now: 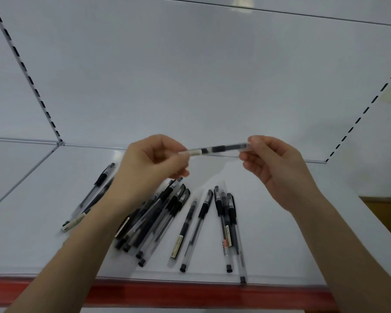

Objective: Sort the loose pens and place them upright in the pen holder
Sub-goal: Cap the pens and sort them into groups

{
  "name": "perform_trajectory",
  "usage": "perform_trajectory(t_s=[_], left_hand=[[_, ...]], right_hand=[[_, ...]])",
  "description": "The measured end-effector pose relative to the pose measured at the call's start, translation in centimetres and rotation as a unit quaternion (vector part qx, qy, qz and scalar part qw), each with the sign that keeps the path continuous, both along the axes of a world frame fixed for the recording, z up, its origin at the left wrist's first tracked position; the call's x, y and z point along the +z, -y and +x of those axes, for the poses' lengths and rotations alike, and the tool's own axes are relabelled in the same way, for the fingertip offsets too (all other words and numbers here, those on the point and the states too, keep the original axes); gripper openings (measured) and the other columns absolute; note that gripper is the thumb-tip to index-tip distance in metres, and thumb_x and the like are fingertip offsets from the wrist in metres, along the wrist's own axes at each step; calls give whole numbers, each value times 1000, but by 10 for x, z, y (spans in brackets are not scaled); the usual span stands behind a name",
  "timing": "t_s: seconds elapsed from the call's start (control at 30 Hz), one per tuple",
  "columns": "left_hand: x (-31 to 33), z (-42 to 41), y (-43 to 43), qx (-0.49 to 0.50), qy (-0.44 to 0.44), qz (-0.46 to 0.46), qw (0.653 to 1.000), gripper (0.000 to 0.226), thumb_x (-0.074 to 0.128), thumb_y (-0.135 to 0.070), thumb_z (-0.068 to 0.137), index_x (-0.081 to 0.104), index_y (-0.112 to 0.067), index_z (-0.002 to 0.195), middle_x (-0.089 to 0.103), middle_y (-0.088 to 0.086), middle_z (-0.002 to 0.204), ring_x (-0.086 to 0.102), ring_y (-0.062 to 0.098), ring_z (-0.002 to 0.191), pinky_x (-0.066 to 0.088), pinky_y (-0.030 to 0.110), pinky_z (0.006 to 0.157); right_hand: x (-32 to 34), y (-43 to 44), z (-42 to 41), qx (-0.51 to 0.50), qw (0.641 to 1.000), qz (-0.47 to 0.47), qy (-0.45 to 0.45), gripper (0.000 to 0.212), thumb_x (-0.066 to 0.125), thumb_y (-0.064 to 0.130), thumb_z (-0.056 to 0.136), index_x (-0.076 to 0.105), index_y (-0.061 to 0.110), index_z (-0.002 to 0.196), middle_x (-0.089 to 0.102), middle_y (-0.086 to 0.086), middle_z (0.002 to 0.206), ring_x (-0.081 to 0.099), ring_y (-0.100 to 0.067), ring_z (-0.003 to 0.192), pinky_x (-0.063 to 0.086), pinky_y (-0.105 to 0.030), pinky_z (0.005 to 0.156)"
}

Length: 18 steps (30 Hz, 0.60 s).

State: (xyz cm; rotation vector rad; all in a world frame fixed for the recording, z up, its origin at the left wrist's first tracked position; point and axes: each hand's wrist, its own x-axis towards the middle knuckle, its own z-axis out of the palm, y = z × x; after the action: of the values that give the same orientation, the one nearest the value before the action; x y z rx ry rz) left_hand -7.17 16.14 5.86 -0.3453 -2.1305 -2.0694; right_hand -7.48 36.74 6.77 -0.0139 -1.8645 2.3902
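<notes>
both the left hand (151,159) and right hand (273,163) pinch the ends of one light, stiff, likely slick pen (215,150) level above the loose pens (167,220) on the shelf (280,222), best gripped mid-barrel.

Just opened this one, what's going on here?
A person holds one pen level in the air between both hands: the left hand pinches one end and the right hand pinches the other. Below them, the loose pens lie scattered flat on a white shelf, some bunched and overlapping. No pen holder is in view, so none can be seen standing upright.
</notes>
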Motion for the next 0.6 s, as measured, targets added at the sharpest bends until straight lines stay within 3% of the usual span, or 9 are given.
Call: perform_trajectory(t_s=[0.1,0.17,0.23,0.33,0.47,0.6], left_hand=[[-10,2,-7,9,-64,-246,967,8,63,-19,83,68,-16,77,66,1,58,61,9,54,47,19,56],[-17,4,-11,27,-103,-328,938,18,59,-22,86,67,-9,78,60,9,58,51,16,57,39,21,53],[-21,5,-13,34,-117,-333,935,22,57,-22,88,64,-3,77,56,14,57,42,16,56,34,23,52],[-30,6,-15,42,-118,-317,940,18,59,-22,87,65,-8,78,60,12,58,50,22,60,40,26,55],[-47,18,-22,5,-102,-311,945,34,54,-35,86,60,-3,76,64,15,62,58,27,56,48,42,59],[-47,22,-16,49,-100,-285,952,27,57,-36,83,64,-11,75,65,8,59,59,19,53,49,37,58]], right_hand=[[-2,-1,-8,-34,999,24,-11,12,55,18,90,62,9,85,63,1,63,62,-7,57,52,-16,59],[-4,2,-11,-50,997,61,-21,15,55,18,91,62,9,82,62,1,62,60,-6,54,52,-16,59],[-5,5,-13,-52,995,83,-27,17,54,17,91,61,7,80,61,1,63,58,-6,53,51,-16,58],[-4,11,-12,-45,994,94,-35,16,54,16,92,61,8,80,63,-3,68,57,-6,53,50,-15,57],[4,23,-11,-10,988,145,-52,11,56,17,90,62,13,82,66,-1,68,56,-7,53,49,-17,56],[3,29,-17,0,987,152,-42,11,57,19,90,62,10,86,66,2,65,56,-7,52,48,-18,53]])
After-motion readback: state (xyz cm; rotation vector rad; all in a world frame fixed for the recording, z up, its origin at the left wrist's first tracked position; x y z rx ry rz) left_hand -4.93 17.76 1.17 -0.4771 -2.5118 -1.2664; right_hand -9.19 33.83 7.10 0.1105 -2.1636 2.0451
